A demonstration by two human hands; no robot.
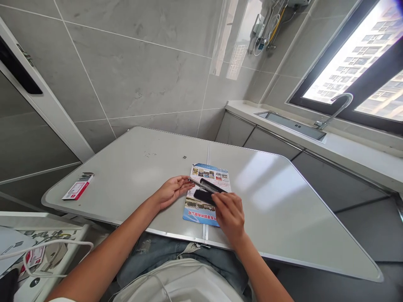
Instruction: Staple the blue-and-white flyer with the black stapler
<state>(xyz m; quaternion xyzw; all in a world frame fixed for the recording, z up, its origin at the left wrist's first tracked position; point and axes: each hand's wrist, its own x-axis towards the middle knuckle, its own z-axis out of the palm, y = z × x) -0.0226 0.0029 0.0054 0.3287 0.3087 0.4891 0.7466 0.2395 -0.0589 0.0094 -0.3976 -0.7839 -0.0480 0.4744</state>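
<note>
A black stapler is tilted with its top arm and base apart, above a printed blue-and-white sheet on the white table. My right hand is wrapped round the stapler's right end. At its left end, the fingers of my left hand pinch a thin metallic piece that reaches toward the stapler. Whether that piece is joined to the stapler is too small to tell.
A small red-and-white box with staple strips lies at the table's left end. One small staple piece and scattered staples lie toward the far edge. A drawer with cables stands at the lower left, a sink at the right.
</note>
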